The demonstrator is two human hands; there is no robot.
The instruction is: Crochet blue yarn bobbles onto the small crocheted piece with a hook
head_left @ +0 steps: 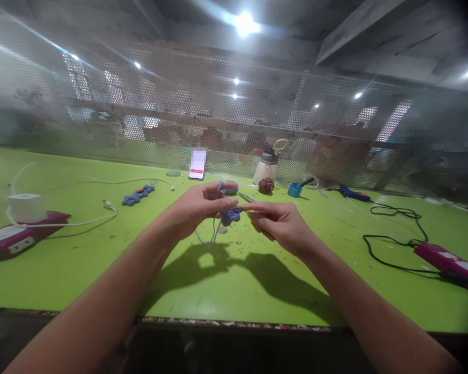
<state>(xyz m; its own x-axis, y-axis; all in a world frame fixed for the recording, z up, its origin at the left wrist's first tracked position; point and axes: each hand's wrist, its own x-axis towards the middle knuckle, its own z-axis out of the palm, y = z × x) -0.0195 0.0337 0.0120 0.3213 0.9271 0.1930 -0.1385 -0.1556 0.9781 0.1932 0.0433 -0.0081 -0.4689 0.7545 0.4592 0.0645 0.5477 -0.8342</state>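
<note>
A small blue-purple crochet piece (pixel 231 215) is pinched by my left hand (pixel 203 203), above the green table. Light blue yarn (pixel 207 243) loops up over that hand's fingers and hangs below it. My right hand (pixel 276 221) is closed, its index fingertip meeting the crochet piece's right edge. Whatever sits between its thumb and fingers is too small or hidden to make out. Behind the hands lie a ball of blue yarn (pixel 230 187), partly covered by my left fingers, and a thin pointed metal tool (pixel 246 197).
A finished-looking blue crochet strip (pixel 138 195) lies left. Along the back are a phone (pixel 197 164), a bottle (pixel 265 165), a dark multicoloured ball (pixel 265 186), a blue round holder (pixel 295 190) and a blue glue gun (pixel 354 194). Purple power strips (pixel 448 265) and cables flank both sides.
</note>
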